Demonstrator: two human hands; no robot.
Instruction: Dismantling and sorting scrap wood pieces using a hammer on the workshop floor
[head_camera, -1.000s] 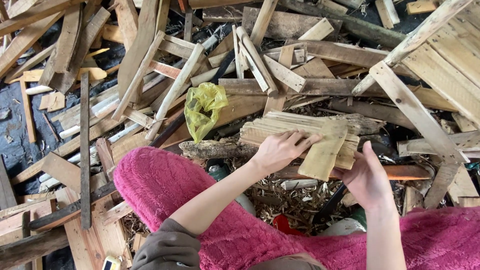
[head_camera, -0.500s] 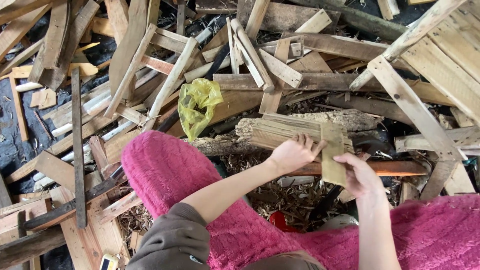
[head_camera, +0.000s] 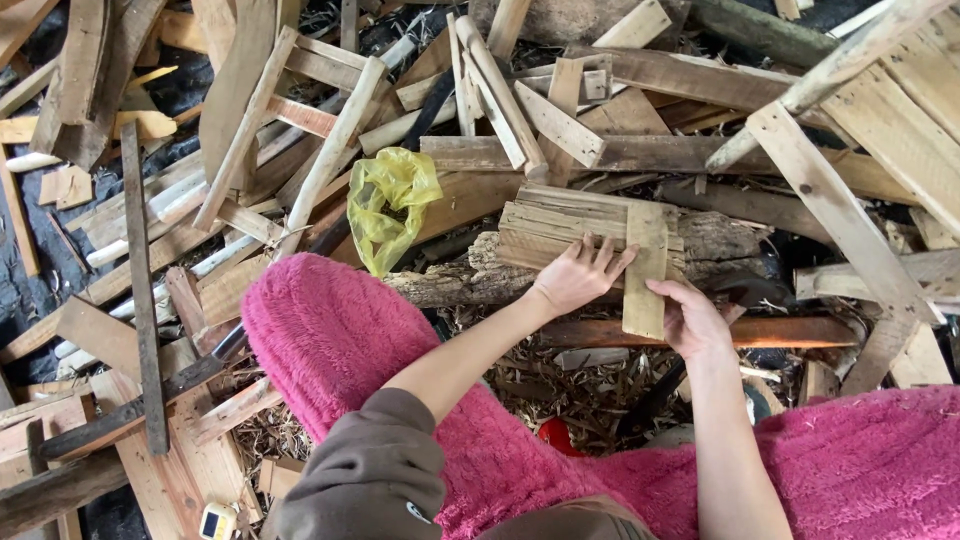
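Both hands (head_camera: 578, 280) (head_camera: 692, 320) forward, fingers spread, arms extended

Single head-worn view, looking steeply down over the person's own arms and lap.

Camera sits above and behind the arms, facing forward and down onto a heap of scrap timber (head_camera: 300, 130) that fills the frame edge to edge. Close range: pink fleece-clad knees (head_camera: 330, 330) enter from the bottom, the left hand (head_camera: 575, 280) and right hand (head_camera: 690, 320) lie near centre frame. No second view, so no shared ground to note.
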